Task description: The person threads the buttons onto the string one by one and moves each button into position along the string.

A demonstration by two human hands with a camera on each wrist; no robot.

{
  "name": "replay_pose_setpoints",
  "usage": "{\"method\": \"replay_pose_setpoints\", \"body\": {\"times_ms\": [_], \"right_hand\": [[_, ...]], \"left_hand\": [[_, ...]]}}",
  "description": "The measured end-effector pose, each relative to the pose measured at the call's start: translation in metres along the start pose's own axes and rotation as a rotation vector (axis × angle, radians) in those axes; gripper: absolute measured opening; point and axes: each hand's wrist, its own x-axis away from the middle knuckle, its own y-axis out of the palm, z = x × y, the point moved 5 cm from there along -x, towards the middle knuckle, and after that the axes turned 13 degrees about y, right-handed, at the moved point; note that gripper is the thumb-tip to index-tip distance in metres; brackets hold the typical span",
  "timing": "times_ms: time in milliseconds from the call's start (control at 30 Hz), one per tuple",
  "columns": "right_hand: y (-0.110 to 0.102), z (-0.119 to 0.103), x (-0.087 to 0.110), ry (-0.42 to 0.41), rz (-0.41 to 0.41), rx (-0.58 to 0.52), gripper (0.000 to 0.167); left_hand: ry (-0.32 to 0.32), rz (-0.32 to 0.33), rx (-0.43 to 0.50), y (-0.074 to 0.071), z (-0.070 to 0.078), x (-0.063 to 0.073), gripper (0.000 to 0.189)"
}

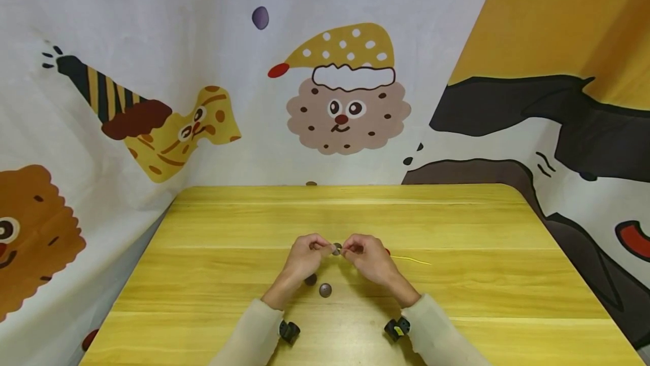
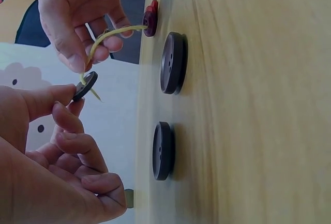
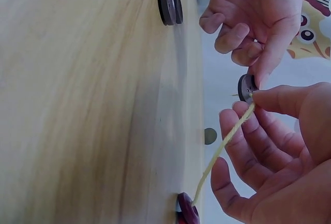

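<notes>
My left hand (image 1: 303, 258) pinches a dark button (image 2: 89, 85) by its edge between thumb and forefinger, above the table. A yellow string (image 3: 220, 149) passes through a hole in that button, and its short tip shows on the far side. Close against the button, my right hand (image 1: 372, 259) pinches the string between thumb and fingers. Farther along the string sits a dark red button (image 3: 189, 208), with a brighter red piece (image 2: 154, 5) beside it at the table. Two loose dark buttons (image 2: 171, 63) (image 1: 325, 290) rest on the table near my left wrist.
The wooden table (image 1: 213, 287) spans the space under both arms. Right of my right hand, the string's other end (image 1: 413, 260) trails over the tabletop. A white cloth with cartoon figures (image 1: 348, 115) hangs behind the table.
</notes>
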Motion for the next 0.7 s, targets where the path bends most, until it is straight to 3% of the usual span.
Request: {"method": "replay_pose_setpoints", "body": {"times_ms": [267, 500, 700], "right_hand": [[0.0008, 0.0009, -0.0005, 0.001, -0.004, -0.013, 0.007], [0.0053, 0.0008, -0.0007, -0.022, -0.009, -0.030, 0.030], [0.0092, -0.0009, -0.0010, -0.055, 0.025, 0.011, 0.034]], "left_hand": [[0.003, -0.001, -0.004, 0.0003, 0.0007, -0.0002, 0.012], [-0.005, -0.001, -0.001, 0.0015, 0.0024, 0.0007, 0.013], [-0.011, 0.005, -0.010, 0.0026, 0.0032, 0.0007, 0.013]]}}
